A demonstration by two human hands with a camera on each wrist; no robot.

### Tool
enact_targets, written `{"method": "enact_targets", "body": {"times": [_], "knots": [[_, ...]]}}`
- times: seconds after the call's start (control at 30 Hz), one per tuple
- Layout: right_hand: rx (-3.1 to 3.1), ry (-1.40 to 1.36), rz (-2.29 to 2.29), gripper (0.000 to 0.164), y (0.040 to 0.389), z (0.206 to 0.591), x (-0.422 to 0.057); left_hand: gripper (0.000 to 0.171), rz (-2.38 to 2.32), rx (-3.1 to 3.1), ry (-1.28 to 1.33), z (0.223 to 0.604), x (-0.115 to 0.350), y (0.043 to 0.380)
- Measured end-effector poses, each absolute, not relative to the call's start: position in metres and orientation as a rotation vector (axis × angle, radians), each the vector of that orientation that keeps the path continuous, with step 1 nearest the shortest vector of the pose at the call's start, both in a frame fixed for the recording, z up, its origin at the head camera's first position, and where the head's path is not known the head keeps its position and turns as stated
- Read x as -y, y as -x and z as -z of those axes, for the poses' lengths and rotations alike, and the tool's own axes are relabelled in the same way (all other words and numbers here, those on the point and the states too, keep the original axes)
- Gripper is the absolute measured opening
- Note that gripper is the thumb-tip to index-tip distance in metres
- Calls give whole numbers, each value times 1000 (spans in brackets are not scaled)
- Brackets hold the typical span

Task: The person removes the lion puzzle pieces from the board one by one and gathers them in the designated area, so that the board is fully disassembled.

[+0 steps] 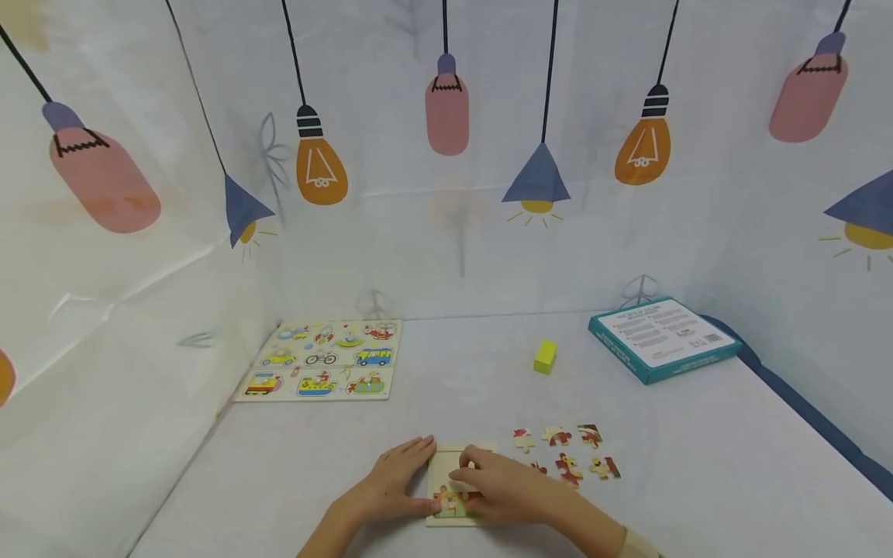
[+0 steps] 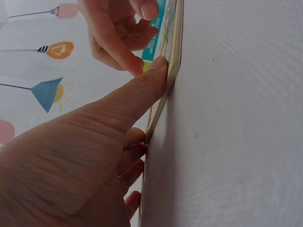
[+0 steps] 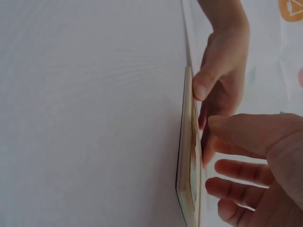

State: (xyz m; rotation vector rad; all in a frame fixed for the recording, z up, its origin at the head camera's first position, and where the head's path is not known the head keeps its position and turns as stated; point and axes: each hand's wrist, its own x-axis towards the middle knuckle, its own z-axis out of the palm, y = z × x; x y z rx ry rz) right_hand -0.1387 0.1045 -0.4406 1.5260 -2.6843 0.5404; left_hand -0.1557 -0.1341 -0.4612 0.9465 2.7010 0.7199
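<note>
Looking forward-down from the head, with puzzle tray (image 1: pixel 453 522) near 6 o'clock; super close, sideways from both wrists (image 1: pixel 346 509), sharing its edge.

Sheeted play booth (image 1: pixel 391 263), lamp-print walls (image 1: pixel 488 248), vehicle puzzle board (image 1: pixel 345 359)

Diffuse, even light fills the head view; wrist views are dimmer, with soft shadow on the surface (image 2: pixel 236 142).

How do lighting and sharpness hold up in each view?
Head: bright, fairly even light, but fine print on the box is too soft to read; left wrist: dimmer, with a soft shadow beside the puzzle board; right wrist: also dim, faint rippled banding across the table.
</note>
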Motion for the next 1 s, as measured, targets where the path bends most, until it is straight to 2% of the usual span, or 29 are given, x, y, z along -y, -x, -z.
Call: {"method": "enact_targets", "body": {"times": [0.2, 0.83, 1.0], "knots": [[2701, -1569, -673, 29, 138, 451, -99, 88, -711, -2692, -955, 463, 133, 156], [2633, -1522, -636, 29, 133, 458, -93, 90, -711, -2688, -943, 463, 134, 158], [2620, -1516, -636, 29, 132, 459, -91, 84, -717, -2691, -957, 462, 135, 157]]}}
